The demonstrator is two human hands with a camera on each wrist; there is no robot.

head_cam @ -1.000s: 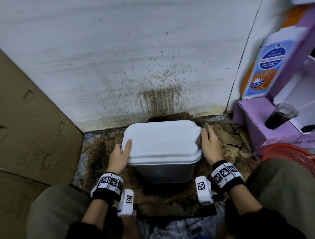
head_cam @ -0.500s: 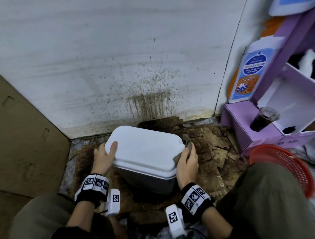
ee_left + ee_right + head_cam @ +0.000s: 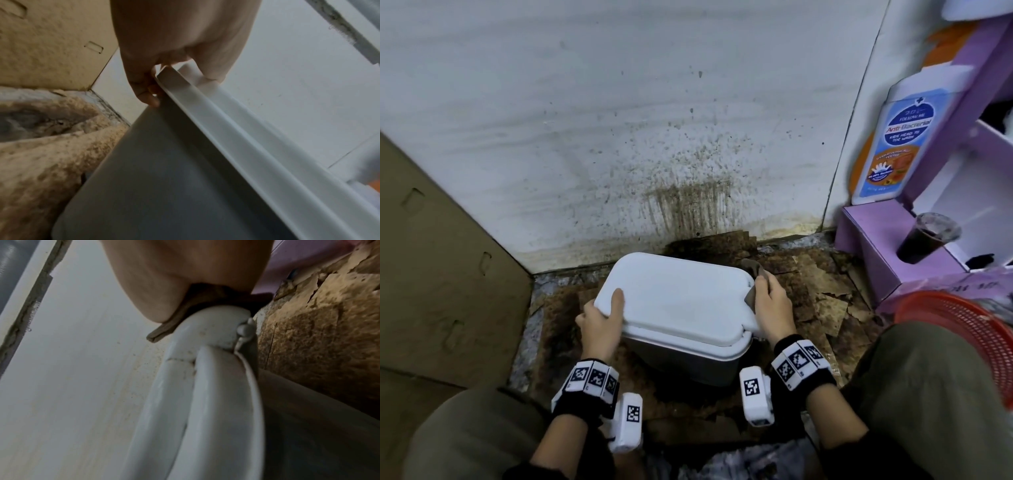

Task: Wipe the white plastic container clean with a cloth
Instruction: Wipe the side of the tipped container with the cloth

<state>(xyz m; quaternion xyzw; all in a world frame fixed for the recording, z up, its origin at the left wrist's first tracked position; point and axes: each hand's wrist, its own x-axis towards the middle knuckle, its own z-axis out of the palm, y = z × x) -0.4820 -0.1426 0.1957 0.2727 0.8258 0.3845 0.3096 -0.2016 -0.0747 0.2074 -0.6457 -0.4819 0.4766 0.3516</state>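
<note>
Left hand: the left hand (image 3: 599,320) is curling round the near-left corner of the white plastic container (image 3: 678,301), thumb lying on the lid, fingers tucking under the rim, as the left wrist view shows.
Right hand: the right hand (image 3: 770,301) is pressing a brown cloth (image 3: 751,296) against the container's right edge, the cloth sitting between palm and lid; whether the fingers are closing round it cannot be told.
Container: it is sitting between the two hands on stained cardboard scraps (image 3: 822,294), just in front of the fingertips a spattered wall (image 3: 654,137); the lid is looking slightly tilted.
Handling: stiff, smooth plastic, probably light and likely to slide or twist under a wiping push, so the left hand is serving as a brace.
Where to hold: the projecting rim under the lid is looking like the surest purchase, opposite the wiping side.
Dirt: specks are showing along the lid seam (image 3: 180,360) near the right palm.
</note>
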